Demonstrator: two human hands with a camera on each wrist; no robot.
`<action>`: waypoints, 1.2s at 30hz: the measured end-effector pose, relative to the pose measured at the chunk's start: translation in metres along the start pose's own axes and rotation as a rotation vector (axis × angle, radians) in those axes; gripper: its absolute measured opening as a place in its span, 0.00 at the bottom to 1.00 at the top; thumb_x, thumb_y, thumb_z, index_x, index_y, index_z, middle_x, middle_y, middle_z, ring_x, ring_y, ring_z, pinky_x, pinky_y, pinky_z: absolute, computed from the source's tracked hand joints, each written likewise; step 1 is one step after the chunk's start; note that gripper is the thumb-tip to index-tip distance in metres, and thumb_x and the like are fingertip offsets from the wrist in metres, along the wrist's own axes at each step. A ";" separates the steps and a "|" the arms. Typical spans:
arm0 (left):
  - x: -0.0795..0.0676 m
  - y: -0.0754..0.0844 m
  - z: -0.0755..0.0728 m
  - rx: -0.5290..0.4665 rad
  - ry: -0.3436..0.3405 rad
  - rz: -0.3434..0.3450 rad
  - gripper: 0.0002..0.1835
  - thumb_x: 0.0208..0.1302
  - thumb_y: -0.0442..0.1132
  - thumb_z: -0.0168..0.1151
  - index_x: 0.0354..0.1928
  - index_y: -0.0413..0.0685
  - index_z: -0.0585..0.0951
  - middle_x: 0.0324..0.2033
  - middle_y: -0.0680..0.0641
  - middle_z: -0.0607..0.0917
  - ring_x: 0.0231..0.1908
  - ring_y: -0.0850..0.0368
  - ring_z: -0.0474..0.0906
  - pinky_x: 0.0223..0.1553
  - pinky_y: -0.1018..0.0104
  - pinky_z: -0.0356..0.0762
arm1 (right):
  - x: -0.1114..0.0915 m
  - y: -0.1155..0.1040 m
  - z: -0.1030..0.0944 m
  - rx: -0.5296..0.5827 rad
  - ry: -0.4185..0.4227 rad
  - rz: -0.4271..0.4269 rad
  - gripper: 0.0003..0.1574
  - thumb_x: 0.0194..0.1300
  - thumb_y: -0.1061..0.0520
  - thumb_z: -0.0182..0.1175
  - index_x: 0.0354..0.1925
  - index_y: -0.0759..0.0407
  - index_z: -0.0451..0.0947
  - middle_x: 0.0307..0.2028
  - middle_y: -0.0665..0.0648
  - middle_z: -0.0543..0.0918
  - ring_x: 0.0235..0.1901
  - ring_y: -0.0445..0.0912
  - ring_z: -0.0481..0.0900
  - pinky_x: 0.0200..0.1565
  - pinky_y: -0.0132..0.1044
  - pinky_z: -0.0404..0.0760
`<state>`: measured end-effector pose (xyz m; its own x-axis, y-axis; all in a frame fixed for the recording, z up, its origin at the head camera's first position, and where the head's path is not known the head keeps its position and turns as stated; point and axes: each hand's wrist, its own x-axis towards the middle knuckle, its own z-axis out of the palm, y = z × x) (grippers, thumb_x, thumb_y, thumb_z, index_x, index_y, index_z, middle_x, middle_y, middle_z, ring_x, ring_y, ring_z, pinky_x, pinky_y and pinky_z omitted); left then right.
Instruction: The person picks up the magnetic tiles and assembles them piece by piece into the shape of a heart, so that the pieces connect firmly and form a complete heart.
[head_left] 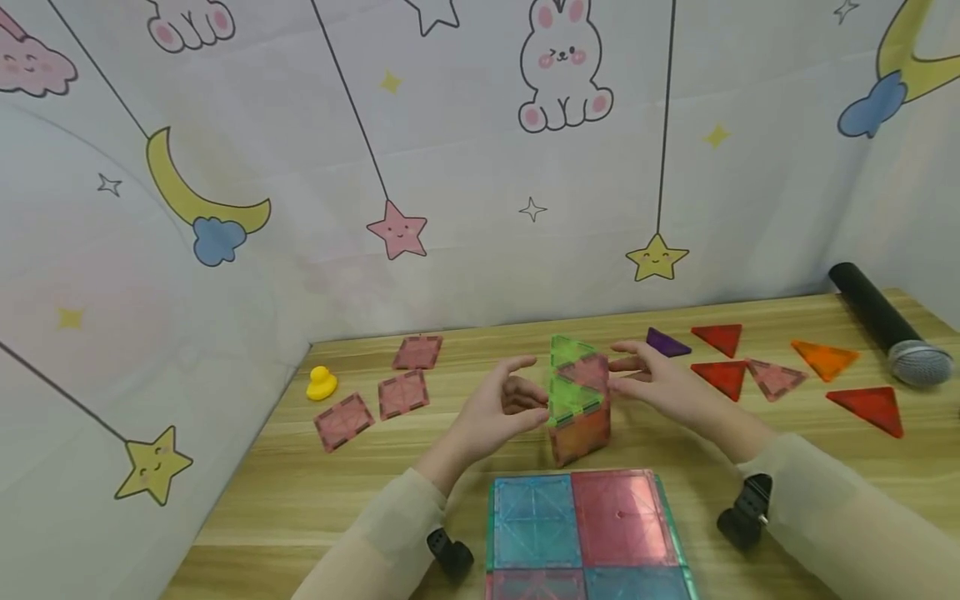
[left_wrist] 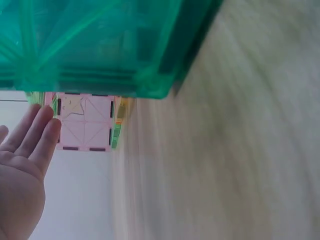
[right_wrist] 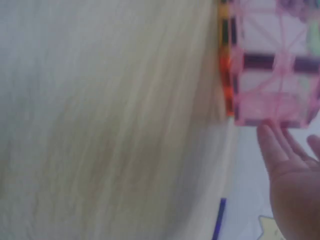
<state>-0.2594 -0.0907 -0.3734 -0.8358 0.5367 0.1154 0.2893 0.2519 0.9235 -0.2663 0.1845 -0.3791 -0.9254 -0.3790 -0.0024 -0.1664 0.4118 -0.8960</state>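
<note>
A small tower of translucent magnetic tiles stands on the table, with orange at its base and green and pink triangle tiles on top. On its left side my left hand has its fingertips right at the edge. My right hand is at the opposite side, fingertips at the upper tiles. In the left wrist view, the fingers are straight beside a pink square tile. The right wrist view has straight fingers at the edge of a pink tile face.
A tile box with blue and pink squares on top stands in front of the tower. Pink square tiles and a yellow toy duck lie left. Red triangles, an orange triangle, a purple tile and a microphone lie right.
</note>
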 end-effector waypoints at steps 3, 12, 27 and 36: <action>0.003 -0.001 -0.001 -0.094 0.003 -0.042 0.35 0.66 0.40 0.59 0.70 0.52 0.54 0.51 0.44 0.79 0.50 0.52 0.77 0.51 0.59 0.73 | -0.002 -0.002 0.002 0.049 -0.071 -0.008 0.48 0.66 0.43 0.57 0.72 0.59 0.45 0.67 0.67 0.56 0.64 0.63 0.58 0.57 0.57 0.65; 0.015 -0.002 -0.003 -0.474 0.008 -0.093 0.34 0.69 0.38 0.50 0.71 0.46 0.46 0.59 0.30 0.69 0.56 0.43 0.72 0.56 0.54 0.69 | 0.000 -0.004 0.007 0.039 -0.143 -0.024 0.54 0.63 0.46 0.61 0.73 0.59 0.41 0.70 0.66 0.49 0.65 0.64 0.56 0.54 0.55 0.69; 0.015 0.002 -0.004 -0.544 -0.002 -0.094 0.32 0.70 0.42 0.44 0.70 0.39 0.47 0.59 0.28 0.66 0.54 0.42 0.72 0.55 0.51 0.69 | 0.018 -0.031 0.020 -0.276 -0.028 0.026 0.61 0.56 0.33 0.61 0.71 0.67 0.48 0.62 0.72 0.59 0.53 0.59 0.68 0.45 0.51 0.75; 0.013 0.001 -0.004 -0.407 -0.013 -0.106 0.27 0.71 0.42 0.44 0.67 0.37 0.60 0.57 0.32 0.69 0.55 0.41 0.71 0.55 0.54 0.69 | 0.016 -0.032 0.023 -0.282 -0.029 -0.012 0.60 0.57 0.35 0.62 0.70 0.69 0.48 0.62 0.72 0.58 0.53 0.59 0.68 0.47 0.52 0.74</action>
<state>-0.2715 -0.0871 -0.3692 -0.8446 0.5353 0.0094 -0.0085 -0.0311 0.9995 -0.2684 0.1459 -0.3604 -0.9134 -0.4069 -0.0091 -0.2687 0.6198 -0.7373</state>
